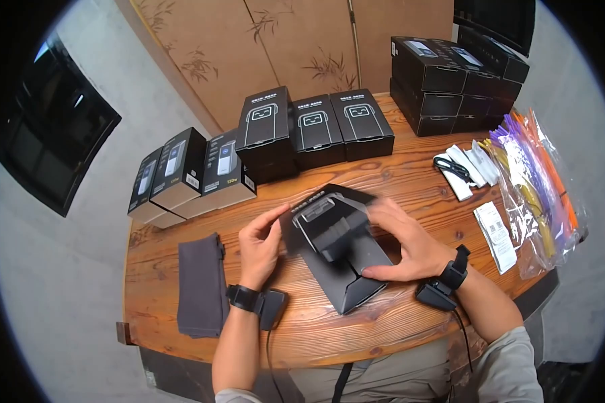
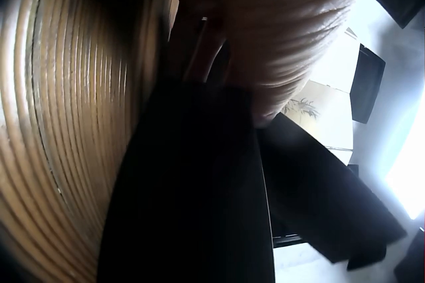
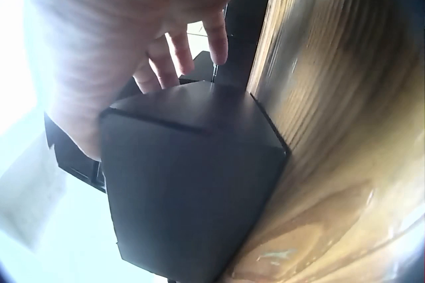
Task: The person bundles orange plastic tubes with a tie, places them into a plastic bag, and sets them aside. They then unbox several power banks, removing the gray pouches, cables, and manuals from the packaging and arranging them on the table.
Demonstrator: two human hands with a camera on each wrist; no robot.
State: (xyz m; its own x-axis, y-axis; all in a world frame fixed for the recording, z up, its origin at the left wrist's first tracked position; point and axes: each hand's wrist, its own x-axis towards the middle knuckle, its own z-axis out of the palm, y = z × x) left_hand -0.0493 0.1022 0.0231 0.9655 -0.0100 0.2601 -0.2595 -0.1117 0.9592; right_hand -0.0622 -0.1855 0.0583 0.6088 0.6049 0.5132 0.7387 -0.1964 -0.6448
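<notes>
A black cardboard box (image 1: 329,275) with a line-drawn face panel on its upper part stands tilted over the table in the head view, partly blurred. My left hand (image 1: 259,245) grips its left edge with fingers and thumb. On the right side, my right hand (image 1: 417,248) spans the box, thumb at the near end and blurred fingers at the far corner. In the left wrist view a dark flap (image 2: 332,190) juts out beside the box. The right wrist view shows the box's plain black side (image 3: 186,197) in front of the fingers.
Black boxes (image 1: 316,131) line the back of the wooden table (image 1: 302,336), and more are stacked (image 1: 444,84) at the back right. A folded grey cloth (image 1: 200,285) lies at left. Coloured strips in clear plastic (image 1: 538,195), a cable (image 1: 450,165) and white packets (image 1: 495,237) lie at right.
</notes>
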